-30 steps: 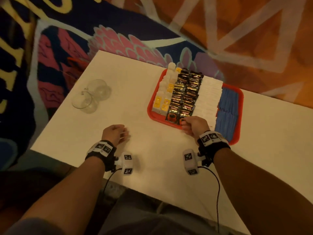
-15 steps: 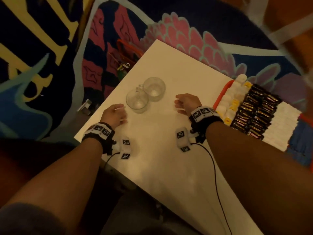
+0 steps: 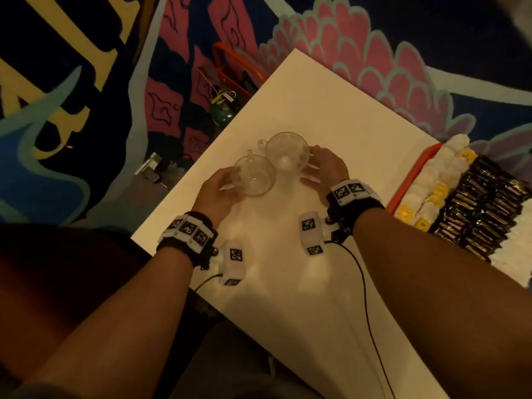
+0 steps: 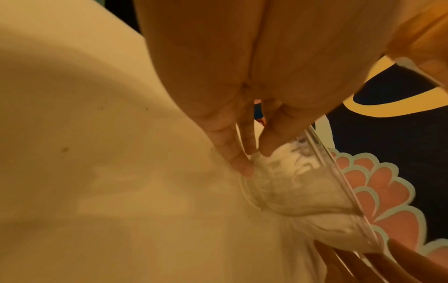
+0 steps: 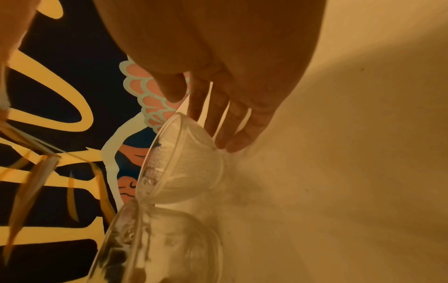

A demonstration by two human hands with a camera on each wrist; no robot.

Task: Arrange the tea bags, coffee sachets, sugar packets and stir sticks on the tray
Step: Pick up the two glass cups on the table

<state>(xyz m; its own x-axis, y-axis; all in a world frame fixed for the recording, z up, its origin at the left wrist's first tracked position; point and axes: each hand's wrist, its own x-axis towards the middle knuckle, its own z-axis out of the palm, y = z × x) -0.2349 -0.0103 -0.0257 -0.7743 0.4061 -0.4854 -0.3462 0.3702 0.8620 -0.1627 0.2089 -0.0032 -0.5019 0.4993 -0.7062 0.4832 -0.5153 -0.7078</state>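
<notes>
Glass is what both hands meet at this moment: two clear cups stand side by side, rims touching, in the upper middle of the head view on the white tabletop [image 3: 331,116]. The nearer cup [image 3: 253,175] sits against the left hand [image 3: 214,194], and the farther cup [image 3: 286,151] against the right hand [image 3: 324,171]. The task's own things lie well away to the right edge of that frame: the red tray [image 3: 411,175] carries white and yellow tea bags [image 3: 437,180] in a row along its left side, then dark coffee sachets [image 3: 486,205] beside them, and white packets [image 3: 509,251] further right, only partly in frame. The rows run from lower left to upper right of the picture, and the right hand is plainly the nearer one to the tray. As for the grip, the left wrist view shows the left fingers [image 4: 238,157] bent loosely with their tips on the low wall of the nearer cup, the thumb out of clear sight, so it looks like a light cupping hold and not a firm clasp. The right wrist view shows the right fingers [image 5: 238,134] nearly straight, laid against the outer wall of the farther cup near its base, the thumb apart above the rim. Neither cup looks lifted. No stir sticks can be made out.
</notes>
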